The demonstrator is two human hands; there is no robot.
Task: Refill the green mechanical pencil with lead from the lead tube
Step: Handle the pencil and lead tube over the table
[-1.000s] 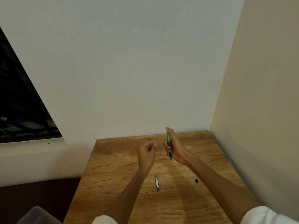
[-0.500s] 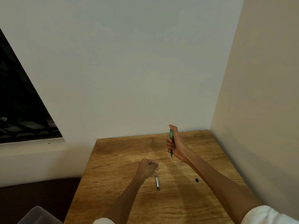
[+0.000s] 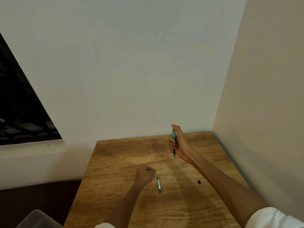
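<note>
My right hand (image 3: pixel 178 143) is closed around the green mechanical pencil (image 3: pixel 174 142), which stands upright above the far part of the wooden table (image 3: pixel 115 170), tip pointing down and my thumb at its top end. The grey lead tube (image 3: pixel 159 185) lies flat on the table nearer to me. My left hand (image 3: pixel 144 176) hovers just left of the tube's far end, fingers curled into a fist; its fingertips reach the tube's far end, and I cannot tell whether they pinch anything.
A small black piece (image 3: pixel 199 182) lies on the table under my right forearm. The table sits in a corner: a white wall behind, a beige wall (image 3: pixel 263 112) on the right. A clear plastic container (image 3: pixel 37 219) sits low at the left. A dark window (image 3: pixel 19 112) is on the left.
My left hand has dropped from beside the pencil down toward the lead tube. My right hand with the pencil has risen slightly and drifted right.
</note>
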